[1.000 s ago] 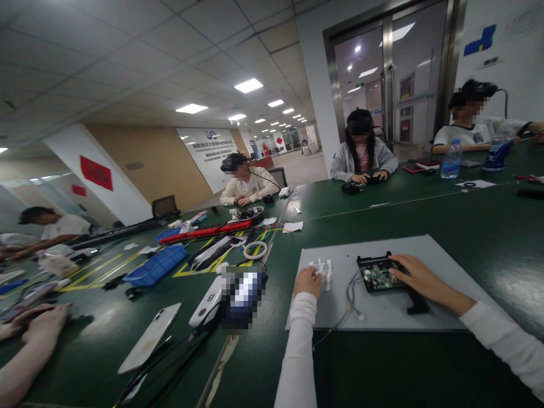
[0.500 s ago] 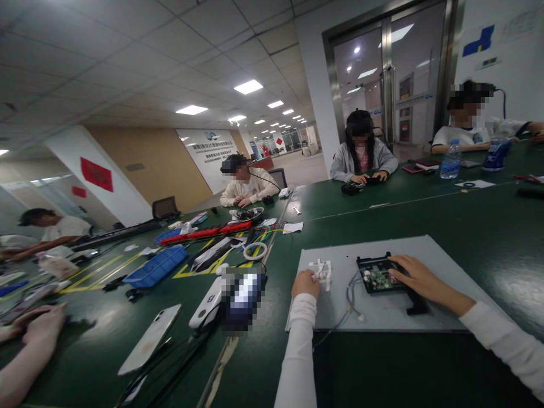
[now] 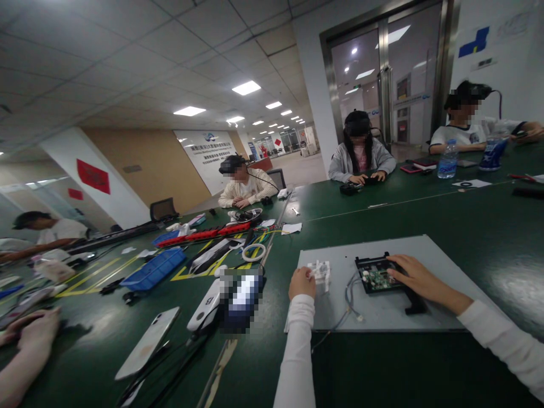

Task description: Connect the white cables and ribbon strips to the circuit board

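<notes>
A grey mat (image 3: 382, 309) lies on the green table in front of me. My left hand (image 3: 302, 283) is closed in a pinch on a small white plastic part (image 3: 321, 271) at the mat's left side. My right hand (image 3: 414, 276) lies over the right end of a black tray holding a green circuit board (image 3: 374, 276), fingers resting on it. Thin grey wires (image 3: 351, 294) trail from the board toward the mat's near edge. A black handle-like piece (image 3: 414, 306) juts out below my right wrist.
To the left lie a white phone (image 3: 147, 343), a white device (image 3: 204, 303), a blue bin (image 3: 155, 269), a roll of tape (image 3: 254, 252) and red strips (image 3: 204, 233). Several other people sit around the table. Another person's hand (image 3: 32, 334) rests at far left.
The view has drifted slightly. My left hand has shifted a little left with the white part; my right hand stays on the board tray.
</notes>
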A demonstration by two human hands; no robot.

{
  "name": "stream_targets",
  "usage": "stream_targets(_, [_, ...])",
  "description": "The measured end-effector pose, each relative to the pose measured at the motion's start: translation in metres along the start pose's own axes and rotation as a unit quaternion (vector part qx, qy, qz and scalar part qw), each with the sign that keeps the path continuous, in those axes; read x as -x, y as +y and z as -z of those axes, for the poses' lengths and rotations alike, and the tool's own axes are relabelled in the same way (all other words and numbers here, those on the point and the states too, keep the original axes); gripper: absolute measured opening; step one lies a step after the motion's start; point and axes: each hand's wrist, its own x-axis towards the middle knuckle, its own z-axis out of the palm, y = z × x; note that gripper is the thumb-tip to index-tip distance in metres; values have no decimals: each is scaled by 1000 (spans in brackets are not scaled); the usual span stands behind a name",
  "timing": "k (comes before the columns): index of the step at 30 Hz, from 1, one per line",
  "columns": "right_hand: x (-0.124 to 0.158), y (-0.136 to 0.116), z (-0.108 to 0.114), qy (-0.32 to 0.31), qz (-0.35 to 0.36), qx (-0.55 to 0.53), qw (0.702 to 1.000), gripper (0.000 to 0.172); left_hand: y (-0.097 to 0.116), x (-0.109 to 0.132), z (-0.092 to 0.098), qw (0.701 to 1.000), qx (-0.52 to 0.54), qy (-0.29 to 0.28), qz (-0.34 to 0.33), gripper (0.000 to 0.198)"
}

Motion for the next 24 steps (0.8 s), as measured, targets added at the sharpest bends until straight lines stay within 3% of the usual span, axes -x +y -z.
stream_targets(10, [-2,0,0,32,15,-5,999,51,6,1,6,998,32,52,-23,17])
stream_targets(19, [-1,-1,2,32,22,-12,999,49,7,7,3,997,-67,-42,-12,27])
stream_targets(24, [-1,-2,3,27,13,-11,999,49,11,10,6,994,-86,-61,-8,26])
